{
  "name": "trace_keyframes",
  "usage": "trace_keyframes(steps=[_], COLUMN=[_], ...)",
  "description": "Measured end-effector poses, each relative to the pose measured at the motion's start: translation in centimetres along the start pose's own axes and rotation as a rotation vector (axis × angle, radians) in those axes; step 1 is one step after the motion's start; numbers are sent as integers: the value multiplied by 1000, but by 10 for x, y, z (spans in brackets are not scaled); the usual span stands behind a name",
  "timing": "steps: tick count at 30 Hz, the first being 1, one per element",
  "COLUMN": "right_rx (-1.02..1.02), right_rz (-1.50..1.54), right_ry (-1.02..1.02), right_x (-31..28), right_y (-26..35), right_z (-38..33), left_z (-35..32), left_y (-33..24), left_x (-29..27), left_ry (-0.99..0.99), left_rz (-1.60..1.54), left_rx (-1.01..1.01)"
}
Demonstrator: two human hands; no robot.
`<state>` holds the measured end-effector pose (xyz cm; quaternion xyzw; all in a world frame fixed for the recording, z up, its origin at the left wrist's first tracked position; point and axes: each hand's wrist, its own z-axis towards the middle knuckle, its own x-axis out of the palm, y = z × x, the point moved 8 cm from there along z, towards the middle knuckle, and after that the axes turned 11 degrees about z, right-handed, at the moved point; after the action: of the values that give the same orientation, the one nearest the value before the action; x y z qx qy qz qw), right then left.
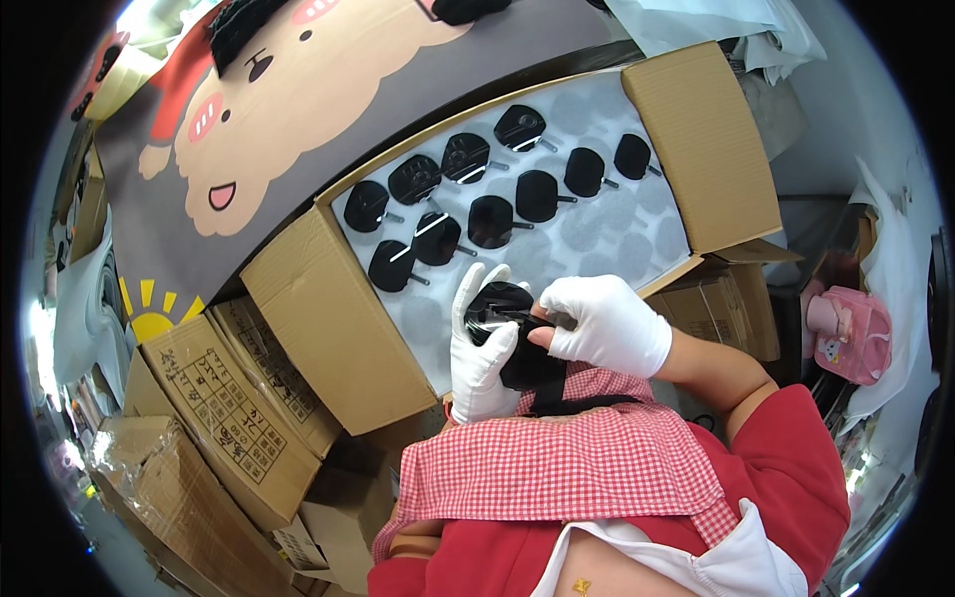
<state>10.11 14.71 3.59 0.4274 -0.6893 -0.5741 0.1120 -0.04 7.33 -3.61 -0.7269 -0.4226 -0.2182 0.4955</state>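
My left hand [478,370], in a white glove, grips a glossy black rounded piece [487,303] between thumb and fingers, just over the near edge of an open carton. My right hand [615,323] wears a white glove with bare fingertips. Its thumb and forefinger are pinched together at the right side of that piece; whatever small part they grip is hidden. Inside the carton [348,373], similar black rounded pieces [490,221] with short stems lie in two slanting rows on a white translucent sheet [567,249].
The carton's flaps [333,328] fold outward left and right. Beyond it stretches a grey cloth [398,95] with a cartoon face. Closed cardboard boxes [224,398] stand at left, and a small pink bag [853,333] sits at right. White sheeting [696,30] lies at the far right.
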Motion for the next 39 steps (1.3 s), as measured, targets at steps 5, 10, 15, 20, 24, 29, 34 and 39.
trace_keyframes(steps=[5,10,15,20,24,29,34,39], right_rx=[132,100,-104,-137,-70,23,79,-86], right_rz=[-20,23,-167,-390,-428,-437,-610,-555], right_ry=[110,199,-104,-302,-496,-657,-745,-635], right_x=[28,57,71,6,-55,-108,-145,-120], right_y=[-12,-21,3,-34,-71,-95,-107,-74], right_z=[3,26,48,23,-10,-36,-56,-57], left_z=[-21,-56,-91,-88,-81,-64,-39,-27], left_y=[-16,-42,-29,-26,-23,-16,1,7], left_x=[-21,-43,-63,-52,-49,-37,-23,-17], left_ry=[59,-70,-219,-151,-107,-162,-38,-57], left_rz=[480,565,28,-199,-147,-54,-147,155], left_rx=[-24,-158,-401,-408,-435,-465,-418,-219])
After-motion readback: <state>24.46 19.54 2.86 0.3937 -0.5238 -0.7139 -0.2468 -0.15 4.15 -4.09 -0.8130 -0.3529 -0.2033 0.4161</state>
